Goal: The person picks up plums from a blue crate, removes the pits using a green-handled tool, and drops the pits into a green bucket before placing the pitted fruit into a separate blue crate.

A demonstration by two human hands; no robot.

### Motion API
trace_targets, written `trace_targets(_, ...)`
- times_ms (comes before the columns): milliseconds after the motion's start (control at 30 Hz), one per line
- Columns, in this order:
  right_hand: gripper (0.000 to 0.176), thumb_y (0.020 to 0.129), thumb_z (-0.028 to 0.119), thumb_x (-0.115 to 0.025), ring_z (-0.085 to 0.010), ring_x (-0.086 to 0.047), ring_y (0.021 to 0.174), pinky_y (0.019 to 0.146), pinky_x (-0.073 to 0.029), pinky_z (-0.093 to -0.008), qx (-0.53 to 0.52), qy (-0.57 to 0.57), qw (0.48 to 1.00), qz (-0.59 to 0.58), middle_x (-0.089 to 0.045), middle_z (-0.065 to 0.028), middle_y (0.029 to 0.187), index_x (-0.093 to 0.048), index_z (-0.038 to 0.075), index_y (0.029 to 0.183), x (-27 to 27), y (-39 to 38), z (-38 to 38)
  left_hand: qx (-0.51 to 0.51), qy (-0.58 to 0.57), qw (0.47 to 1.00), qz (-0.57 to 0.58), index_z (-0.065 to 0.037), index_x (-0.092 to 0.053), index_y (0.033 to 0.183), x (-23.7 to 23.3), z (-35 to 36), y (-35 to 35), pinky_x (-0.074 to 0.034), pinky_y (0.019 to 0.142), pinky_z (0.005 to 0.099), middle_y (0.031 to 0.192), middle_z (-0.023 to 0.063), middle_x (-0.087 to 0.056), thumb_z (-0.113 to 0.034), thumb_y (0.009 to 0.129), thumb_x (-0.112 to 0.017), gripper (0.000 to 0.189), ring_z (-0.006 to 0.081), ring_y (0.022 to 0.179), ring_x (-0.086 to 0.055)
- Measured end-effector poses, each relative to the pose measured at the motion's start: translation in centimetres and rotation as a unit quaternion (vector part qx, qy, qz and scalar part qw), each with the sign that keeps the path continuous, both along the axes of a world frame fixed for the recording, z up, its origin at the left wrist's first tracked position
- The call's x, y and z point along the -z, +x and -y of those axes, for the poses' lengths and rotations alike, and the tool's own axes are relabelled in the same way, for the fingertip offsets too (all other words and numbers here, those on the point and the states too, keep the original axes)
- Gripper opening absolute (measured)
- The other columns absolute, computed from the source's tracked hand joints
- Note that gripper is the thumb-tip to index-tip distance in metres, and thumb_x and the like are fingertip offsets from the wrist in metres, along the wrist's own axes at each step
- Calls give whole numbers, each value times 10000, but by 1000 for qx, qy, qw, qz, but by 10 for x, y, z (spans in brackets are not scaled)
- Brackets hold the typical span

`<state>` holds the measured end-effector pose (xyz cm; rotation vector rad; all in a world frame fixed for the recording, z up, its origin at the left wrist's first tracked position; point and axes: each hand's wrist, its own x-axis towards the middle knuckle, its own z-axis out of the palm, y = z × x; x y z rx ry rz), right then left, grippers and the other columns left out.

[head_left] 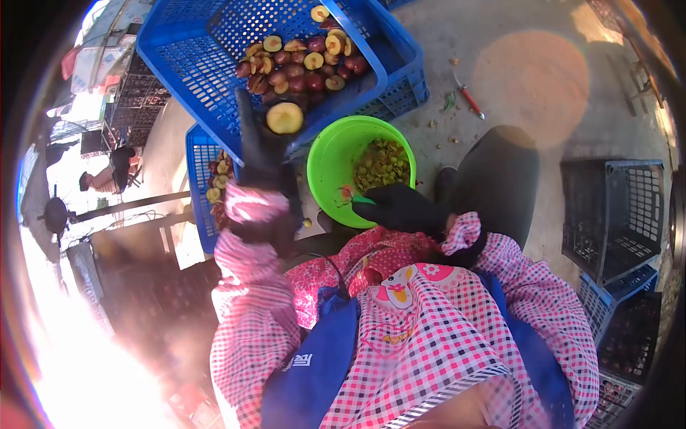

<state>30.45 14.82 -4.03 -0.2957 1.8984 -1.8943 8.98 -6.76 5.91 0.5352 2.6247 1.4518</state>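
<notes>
At far left, a low blue crate [201, 207] of cut fruit is partly covered by the left arm; beside it, a cut fruit half [285, 118] is held in the gloved left hand [263, 154], cut face up, with one finger stretched away; it could be dropped if the grip is as loose as it looks. Behind, cut fruit [294, 74] is heaped in a tilted blue crate [187, 80]; pieces could be spilled if its near rim were knocked. A green-handled tool [362, 200] is gripped in the gloved right hand [404, 208] over the green bucket [323, 161]; the glove could be nicked by a slip; the tip is blurred, and the right fingers are poorly made out. A red-handled tool [471, 105] is seen on the floor [493, 121], well apart.
</notes>
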Motion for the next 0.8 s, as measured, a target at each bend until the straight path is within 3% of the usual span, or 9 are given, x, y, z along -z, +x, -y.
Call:
trace_targets(33,492,919,522,-508,-333,-648,646,608,-495,-438,53,135,979,-144,-645,-167,701,-640,52,862,10,0,8,-83,191,923,325,-95,-641,1071,-4,4,-29,-557,737,427,1044,111,-664,-474,937,-521,420,251,768,-672)
trace_targets(67,492,919,522,-508,-333,-648,646,608,-495,-438,53,137,978,-146,-645,-167,701,-640,52,862,3,-6,5,-82,194,923,323,-95,-641,1071,6,6,-60,-557,737,427,1044,111,-664,-474,937,-521,420,251,768,-672)
trace_targets(133,499,878,539,-543,-407,-643,805,753,-489,-486,46,164,985,-22,-666,-201,821,-654,52,887,-20,-14,-3,125,-334,930,-86,-70,-671,911,36,10,-107,-541,728,425,953,128,-671,-372,927,-545,327,263,820,-673)
trace_targets(233,497,871,548,-549,-389,-649,787,735,-496,-469,-1,188,982,6,-663,-202,814,-659,63,894,-24,-18,-5,162,-569,773,-228,-69,-675,927,52,-20,-109,-519,748,421,994,150,-662,-326,907,-536,293,278,917,-656)
trace_targets(433,486,887,534,-540,-379,-652,819,732,-491,-453,41,154,986,37,-660,-203,825,-649,62,925,-21,-22,-8,149,-648,726,-178,-90,-564,1233,60,-60,-113,-488,914,408,1219,158,-599,-335,881,-533,429,285,1133,-598)
trace_targets(567,398,900,461,-586,-368,-662,751,679,-506,-466,152,18,987,37,-665,-194,806,-649,89,1027,-15,-18,0,-63,-466,873,129,-117,-493,1357,42,-56,-125,-384,1042,398,1350,158,-519,-425,980,-373,502,314,1269,-482)
trace_targets(633,390,900,441,-596,-364,-666,744,673,-512,-460,127,124,984,35,-670,-193,805,-647,92,1068,-25,-23,-5,35,-54,986,154,13,-543,1245,47,-15,-130,-490,923,376,1184,148,-606,-223,920,-502,404,282,1109,-592)
trace_targets(733,380,904,416,-600,-366,-669,744,673,-519,-455,179,179,967,-6,-676,-186,814,-634,91,1097,-31,-25,-2,209,307,906,204,17,-529,1250,39,13,-71,-505,904,419,1191,160,-599,-325,937,-506,465,293,1097,-588)
trace_targets(800,354,909,405,-596,-367,-664,741,663,-515,-446,278,114,953,-41,-675,-178,808,-622,83,1054,-40,-26,-2,36,381,877,290,5,-514,1253,18,-25,5,-515,881,457,1177,189,-595,-456,928,-519,564,329,1050,-600)
